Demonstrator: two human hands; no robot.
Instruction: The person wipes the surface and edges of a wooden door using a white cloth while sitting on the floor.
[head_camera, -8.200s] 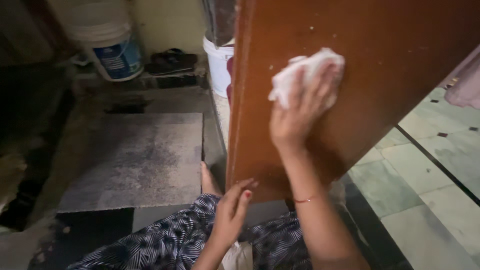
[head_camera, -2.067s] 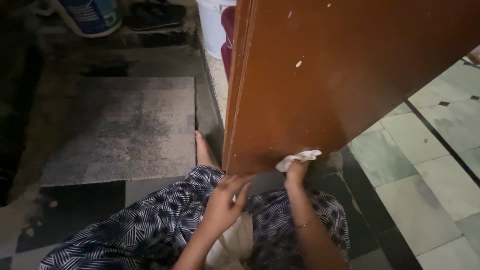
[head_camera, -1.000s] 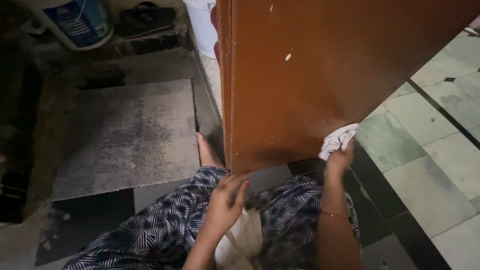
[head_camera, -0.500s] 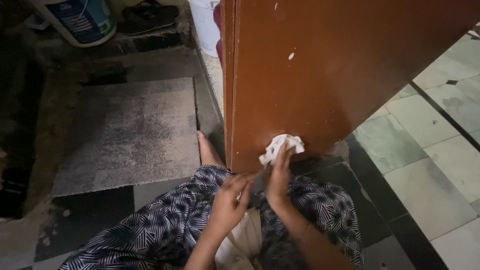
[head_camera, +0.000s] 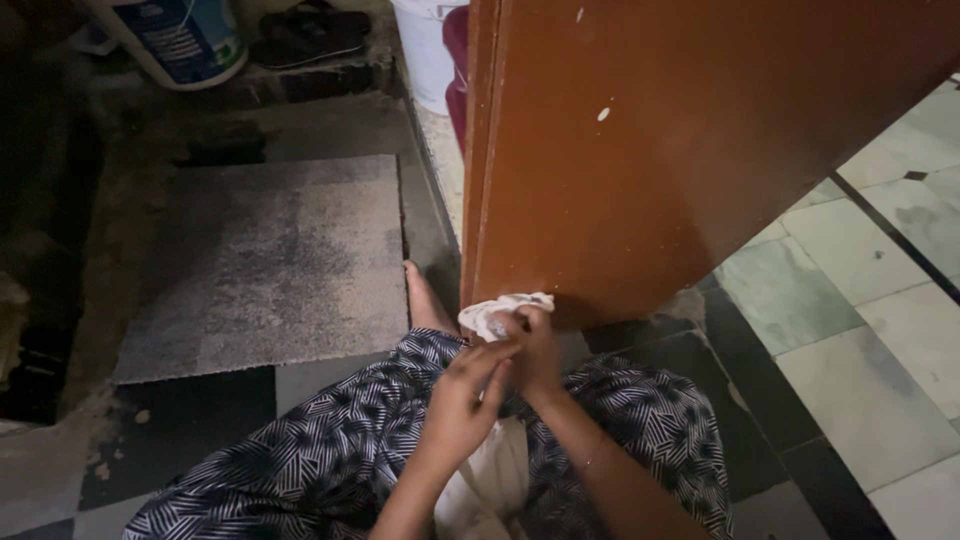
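Right hand (head_camera: 535, 345) clamped on crumpled white cloth (head_camera: 497, 312) at bottom corner of brown wooden door (head_camera: 680, 150), by its hinge-free edge; left hand (head_camera: 462, 405) fingers loosely together, touching cloth; door face appears mostly wiped, white specks remain higher up.

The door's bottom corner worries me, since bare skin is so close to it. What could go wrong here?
1. The door could swing: both the right hand, pressing the white cloth at its lower corner, and the bare foot beside its edge might get pinched.
2. The left hand sits close beneath the corner and could be scraped.
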